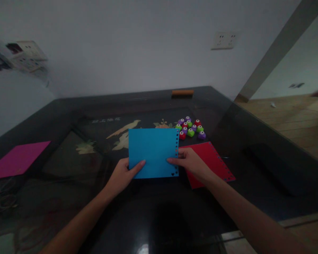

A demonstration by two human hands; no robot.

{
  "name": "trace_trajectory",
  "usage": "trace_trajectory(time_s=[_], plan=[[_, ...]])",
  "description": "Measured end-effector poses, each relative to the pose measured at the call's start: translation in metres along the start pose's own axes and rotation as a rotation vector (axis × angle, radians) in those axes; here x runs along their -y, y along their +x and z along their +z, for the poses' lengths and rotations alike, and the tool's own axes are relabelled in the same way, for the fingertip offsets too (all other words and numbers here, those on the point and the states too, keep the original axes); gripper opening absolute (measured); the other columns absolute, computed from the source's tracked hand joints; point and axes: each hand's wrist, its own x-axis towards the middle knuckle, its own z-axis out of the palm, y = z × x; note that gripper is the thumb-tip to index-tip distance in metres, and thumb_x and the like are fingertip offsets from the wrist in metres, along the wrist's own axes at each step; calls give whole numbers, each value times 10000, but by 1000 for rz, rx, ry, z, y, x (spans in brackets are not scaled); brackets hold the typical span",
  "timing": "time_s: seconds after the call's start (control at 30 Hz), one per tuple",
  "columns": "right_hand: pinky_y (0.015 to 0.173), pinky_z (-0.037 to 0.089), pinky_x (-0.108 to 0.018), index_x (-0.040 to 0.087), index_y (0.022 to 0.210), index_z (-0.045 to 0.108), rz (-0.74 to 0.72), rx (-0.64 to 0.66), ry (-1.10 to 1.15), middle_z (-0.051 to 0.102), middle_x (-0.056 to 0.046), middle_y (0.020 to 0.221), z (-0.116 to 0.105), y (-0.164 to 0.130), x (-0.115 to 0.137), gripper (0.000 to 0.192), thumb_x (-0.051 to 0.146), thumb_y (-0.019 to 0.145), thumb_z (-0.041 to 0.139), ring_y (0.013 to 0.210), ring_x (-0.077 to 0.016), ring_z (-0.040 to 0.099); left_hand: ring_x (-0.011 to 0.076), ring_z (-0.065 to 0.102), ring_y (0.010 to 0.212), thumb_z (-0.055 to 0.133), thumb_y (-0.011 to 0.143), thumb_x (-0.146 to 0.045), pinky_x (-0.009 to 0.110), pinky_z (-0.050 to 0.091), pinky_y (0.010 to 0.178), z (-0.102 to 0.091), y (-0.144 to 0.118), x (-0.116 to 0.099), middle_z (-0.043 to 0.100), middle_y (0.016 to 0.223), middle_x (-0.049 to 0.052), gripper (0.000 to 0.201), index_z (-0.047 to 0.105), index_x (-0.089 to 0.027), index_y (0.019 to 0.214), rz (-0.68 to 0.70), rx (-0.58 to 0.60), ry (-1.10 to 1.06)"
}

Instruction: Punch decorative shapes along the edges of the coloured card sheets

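A blue sheet of paper [153,146] is held up over the table between both hands, with a row of small punched shapes down its right edge and a heart-shaped hole near the lower right corner. My left hand [123,176] grips its lower left edge, thumb on the front face. On the right edge, my right hand [192,162] pinches the sheet, thumb in front and fingers behind. Beneath the right hand lies a red sheet of paper [208,158], also punched along its right edge. Several small craft punches [190,132] in purple, green and red are grouped just behind.
The dark glossy table [148,215] carries a printed bird-and-flower picture. At far left lies a magenta sheet [19,158]. An orange-brown stick-like object [182,92] rests at the back edge, and a dark oblong object [272,167] at the right. Wall sockets [224,40] are above.
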Motion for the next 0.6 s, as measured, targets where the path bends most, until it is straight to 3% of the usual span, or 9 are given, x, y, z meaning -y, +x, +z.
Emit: trace_trajectory(time_s=[0.27, 0.4, 0.5, 0.6], plan=[[821, 528, -405, 158, 934, 699, 34, -29, 65, 728, -82, 930, 0, 1, 1, 386, 337, 608, 805, 821, -212, 684, 221, 632, 634, 567, 738, -569, 332, 527, 587, 4, 0, 1, 691, 738, 72, 396, 617, -178, 710, 18, 7, -5], [826, 524, -401, 158, 843, 707, 26, 36, 6, 730, -73, 876, -4, 2, -4, 323, 380, 624, 789, 813, -209, 682, 207, 625, 647, 553, 773, -541, 316, 517, 602, 6, 3, 5, 686, 760, 63, 369, 617, -179, 747, 65, 26, 12], [781, 529, -394, 171, 805, 704, 13, 7, -51, 731, -61, 845, -7, 5, -9, 312, 407, 618, 786, 766, -204, 679, 180, 588, 601, 528, 805, -529, 287, 485, 572, 3, 8, 8, 650, 694, 35, 372, 602, -179, 704, 144, 29, 97], [740, 528, -390, 166, 784, 696, 6, -55, -61, 730, -63, 815, -9, 8, -12, 333, 425, 597, 791, 717, -206, 674, 168, 561, 594, 463, 846, -517, 269, 456, 567, -6, 18, 10, 613, 639, 10, 405, 596, -182, 661, 236, -64, 153]])
